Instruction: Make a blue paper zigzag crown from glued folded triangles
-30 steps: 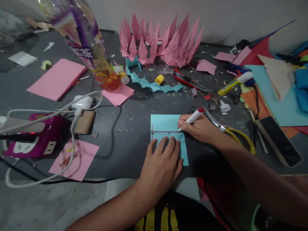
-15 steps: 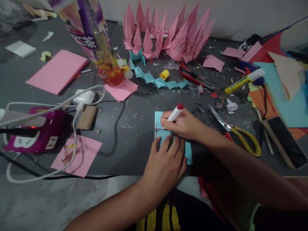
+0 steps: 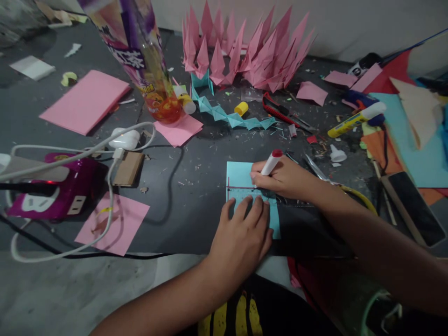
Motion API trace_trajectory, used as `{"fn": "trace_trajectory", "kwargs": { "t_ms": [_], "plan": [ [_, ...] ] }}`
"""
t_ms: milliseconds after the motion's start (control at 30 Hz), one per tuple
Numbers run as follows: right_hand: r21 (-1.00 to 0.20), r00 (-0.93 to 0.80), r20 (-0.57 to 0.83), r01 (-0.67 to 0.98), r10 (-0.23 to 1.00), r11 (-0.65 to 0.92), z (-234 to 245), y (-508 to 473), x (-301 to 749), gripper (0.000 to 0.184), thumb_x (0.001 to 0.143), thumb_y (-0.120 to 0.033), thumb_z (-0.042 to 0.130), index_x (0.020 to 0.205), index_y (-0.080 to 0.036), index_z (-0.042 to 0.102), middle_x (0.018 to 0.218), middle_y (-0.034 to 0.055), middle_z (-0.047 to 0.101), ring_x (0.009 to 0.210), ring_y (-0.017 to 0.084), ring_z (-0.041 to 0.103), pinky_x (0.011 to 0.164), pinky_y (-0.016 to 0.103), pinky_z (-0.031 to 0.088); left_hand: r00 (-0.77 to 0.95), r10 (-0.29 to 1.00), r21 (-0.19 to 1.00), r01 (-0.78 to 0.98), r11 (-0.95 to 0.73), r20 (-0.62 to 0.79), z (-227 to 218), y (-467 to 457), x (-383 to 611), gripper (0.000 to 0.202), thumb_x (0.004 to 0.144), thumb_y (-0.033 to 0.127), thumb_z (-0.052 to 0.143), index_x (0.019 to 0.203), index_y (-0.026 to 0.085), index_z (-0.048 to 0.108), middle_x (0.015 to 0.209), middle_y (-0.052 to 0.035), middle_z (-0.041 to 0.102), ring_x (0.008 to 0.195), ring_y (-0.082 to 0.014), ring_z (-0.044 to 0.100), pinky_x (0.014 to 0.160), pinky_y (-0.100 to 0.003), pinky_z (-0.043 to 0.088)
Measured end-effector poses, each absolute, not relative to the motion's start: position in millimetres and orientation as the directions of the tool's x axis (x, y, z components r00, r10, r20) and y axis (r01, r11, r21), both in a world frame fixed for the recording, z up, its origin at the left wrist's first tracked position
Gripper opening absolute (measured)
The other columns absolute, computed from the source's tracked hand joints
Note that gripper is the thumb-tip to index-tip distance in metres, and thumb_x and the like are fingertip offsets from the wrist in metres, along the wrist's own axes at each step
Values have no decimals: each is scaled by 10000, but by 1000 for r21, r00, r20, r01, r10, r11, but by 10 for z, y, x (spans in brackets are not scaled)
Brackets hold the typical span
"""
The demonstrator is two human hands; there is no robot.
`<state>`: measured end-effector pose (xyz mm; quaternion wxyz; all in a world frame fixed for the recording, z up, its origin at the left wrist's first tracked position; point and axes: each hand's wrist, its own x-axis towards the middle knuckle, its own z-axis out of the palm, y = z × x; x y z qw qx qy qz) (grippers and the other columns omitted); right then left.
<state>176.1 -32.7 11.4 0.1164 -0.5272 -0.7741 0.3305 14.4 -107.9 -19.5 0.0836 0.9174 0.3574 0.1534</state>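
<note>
A light blue paper square (image 3: pixel 240 175) lies on the dark table near its front edge. My left hand (image 3: pixel 241 235) rests flat on its lower half, fingers spread, pressing down a clear ruler (image 3: pixel 271 198) that is mostly hidden. My right hand (image 3: pixel 283 178) grips a white marker with a red cap (image 3: pixel 270 163), its tip touching the paper along the ruler's top edge, where a red line runs. Yellow-handled scissors (image 3: pixel 353 193) lie partly under my right forearm.
A tilted plastic bottle (image 3: pixel 140 51) stands at the back left on pink paper. Pink origami spikes (image 3: pixel 252 51) and a blue folded chain (image 3: pixel 231 116) lie behind. A purple power strip (image 3: pixel 52 191) with white cables sits left; a phone (image 3: pixel 413 207), a glue stick (image 3: pixel 355 120) and coloured sheets right.
My right hand slid the marker from the ruler's right end to the paper's left side, then back toward the middle. The left hand stayed on the ruler. The view shifted slightly.
</note>
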Motion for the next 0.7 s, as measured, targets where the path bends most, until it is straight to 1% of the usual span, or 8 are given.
{"fn": "trace_trajectory", "kwargs": {
  "t_ms": [100,233,300,400,533,600,633,700],
  "plan": [
    [-565,-407,-181,788,895,244,113,-324,1833,329,779,-361,382,497,-200,330,452,-42,321,457,92,303,509,278,217,691,679,266,626,-733,246,-197,-1077,145,364,912,312,408,1207,133,524,1208,-63,595,1099,-220,491,919,-411,353],
    [-500,-436,-202,816,877,290,119,-287,1791,326,781,-370,375,507,-199,335,482,-28,332,487,104,304,525,288,208,688,680,255,630,-734,256,-195,-1080,143,364,910,313,413,1203,131,528,1205,-58,600,1087,-222,496,909,-410,354],
    [-517,-466,-189,796,865,316,130,-260,1711,317,790,-355,368,517,-199,328,497,-29,329,496,104,297,532,285,212,688,680,249,632,-734,254,-196,-1080,142,364,911,319,411,1199,130,531,1206,-59,600,1083,-224,496,906,-412,357],
    [-617,-527,-151,711,836,337,139,-235,1583,301,808,-334,370,541,-197,347,519,-34,346,506,98,314,541,267,239,690,681,253,632,-732,247,-201,-1078,143,364,914,324,409,1199,133,531,1202,-57,601,1081,-222,496,911,-409,360],
    [-743,-560,-137,603,817,289,120,-270,1574,230,826,-315,395,661,-183,485,633,-14,490,599,106,423,584,243,297,686,683,259,632,-731,253,-204,-1078,143,367,911,327,413,1204,136,525,1191,-54,606,1076,-219,498,915,-405,357],
    [-756,-528,-166,610,833,236,112,-310,1652,209,828,-306,403,697,-179,503,666,-10,515,627,109,443,593,236,311,687,682,258,632,-731,250,-201,-1079,141,366,908,331,417,1198,137,528,1189,-57,607,1075,-221,500,914,-406,357],
    [-743,-506,-185,633,842,217,113,-329,1696,211,828,-305,403,683,-180,491,648,-17,498,613,106,433,582,234,307,688,682,257,632,-731,247,-200,-1079,140,364,908,331,418,1197,138,528,1193,-58,606,1075,-221,501,915,-407,357],
    [-678,-463,-210,704,861,212,125,-355,1762,240,821,-306,399,616,-187,435,577,-37,416,552,98,375,545,237,272,691,680,255,630,-733,247,-198,-1077,140,365,908,328,418,1200,137,526,1202,-60,602,1072,-222,503,916,-411,358]
  ]
}}
